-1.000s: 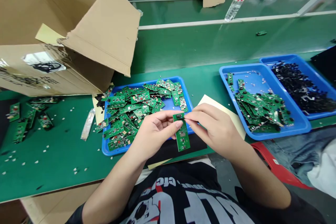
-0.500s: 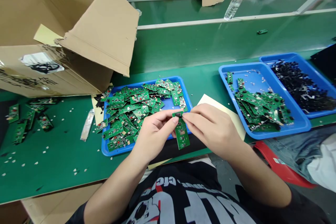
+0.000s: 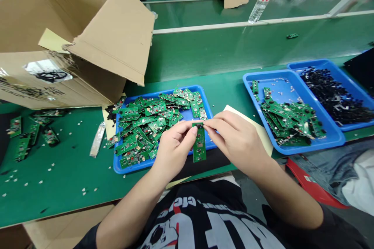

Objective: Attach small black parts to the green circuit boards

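Note:
A green circuit board [image 3: 200, 146] hangs upright between my hands, above the near edge of the bench. My left hand [image 3: 174, 146] is closed on its upper left side, thumb in front. At the top of the board sits a small black part. My right hand [image 3: 233, 140] pinches at the board's upper right corner beside that part; whether a separate piece is between the fingertips I cannot tell. Just behind my left hand is a blue tray [image 3: 119, 166] heaped with similar circuit boards [image 3: 140, 122].
To the right, a second blue tray [image 3: 336, 140] holds more boards; beyond it another tray has small black parts [image 3: 327, 93]. An open cardboard box [image 3: 111, 35] stands back left. Loose boards [image 3: 23, 144] lie far left. A plastic bottle [image 3: 261, 2] leans on the rail.
The board in my hands has swung from a slight slant to nearly straight, its lower end moving left. Both hands stay at its top edge.

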`<state>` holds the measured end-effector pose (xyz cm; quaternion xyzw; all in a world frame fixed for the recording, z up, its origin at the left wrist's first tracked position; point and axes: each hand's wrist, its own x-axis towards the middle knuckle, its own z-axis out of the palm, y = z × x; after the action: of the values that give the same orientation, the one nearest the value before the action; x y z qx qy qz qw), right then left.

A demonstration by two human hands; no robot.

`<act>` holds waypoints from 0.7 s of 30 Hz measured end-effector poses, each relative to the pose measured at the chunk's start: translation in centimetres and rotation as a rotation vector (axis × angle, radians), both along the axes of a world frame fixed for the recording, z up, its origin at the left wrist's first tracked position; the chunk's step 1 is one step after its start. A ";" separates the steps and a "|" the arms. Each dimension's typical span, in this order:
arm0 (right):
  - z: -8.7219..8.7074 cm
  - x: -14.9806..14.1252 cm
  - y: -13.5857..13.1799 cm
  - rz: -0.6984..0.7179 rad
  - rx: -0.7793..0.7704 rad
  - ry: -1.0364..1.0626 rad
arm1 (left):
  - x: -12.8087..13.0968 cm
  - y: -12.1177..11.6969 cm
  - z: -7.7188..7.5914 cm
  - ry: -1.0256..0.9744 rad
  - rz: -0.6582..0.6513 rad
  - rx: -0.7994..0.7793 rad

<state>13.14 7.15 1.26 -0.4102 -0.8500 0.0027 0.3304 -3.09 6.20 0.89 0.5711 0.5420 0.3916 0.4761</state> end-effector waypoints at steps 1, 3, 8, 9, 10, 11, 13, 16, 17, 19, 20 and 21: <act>0.0 0.0 0.0 -0.004 -0.004 0.009 | 0.0 0.0 0.0 0.011 -0.002 0.018; 0.0 0.0 0.0 -0.005 -0.010 0.016 | 0.0 0.0 0.0 0.020 -0.017 0.040; -0.3 0.1 0.0 0.007 0.027 0.020 | -0.3 0.1 0.4 0.039 -0.087 0.017; -0.4 0.1 0.1 0.020 0.043 0.017 | -0.4 0.2 0.5 0.032 -0.100 0.005; -0.5 0.2 0.2 0.037 0.058 0.014 | -0.5 0.3 0.5 0.020 -0.114 -0.011; -0.6 0.2 0.4 0.055 0.068 0.017 | -0.7 0.4 0.4 0.006 -0.128 -0.030; -0.9 0.3 0.7 0.095 0.061 0.060 | -0.8 0.5 0.1 -0.043 -0.155 -0.087; -1.4 0.4 1.0 0.135 0.001 0.202 | -0.8 0.6 -0.9 -0.214 -0.139 -0.200; -1.6 0.4 1.0 0.139 -0.021 0.248 | -0.6 0.6 -1.3 -0.292 -0.117 -0.230; -2.1 0.5 1.0 0.145 -0.056 0.305 | -0.3 0.6 -1.8 -0.444 -0.089 -0.295; -2.3 0.6 0.9 0.147 -0.069 0.317 | -0.1 0.5 -2.0 -0.501 -0.093 -0.336; -2.5 0.7 0.9 0.151 -0.079 0.321 | 0.0 0.4 -2.1 -0.539 -0.112 -0.381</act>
<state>13.81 8.03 -1.21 -0.3521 -0.8139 0.1264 0.4445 -3.07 6.62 -1.17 0.3764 0.4278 0.3935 0.7215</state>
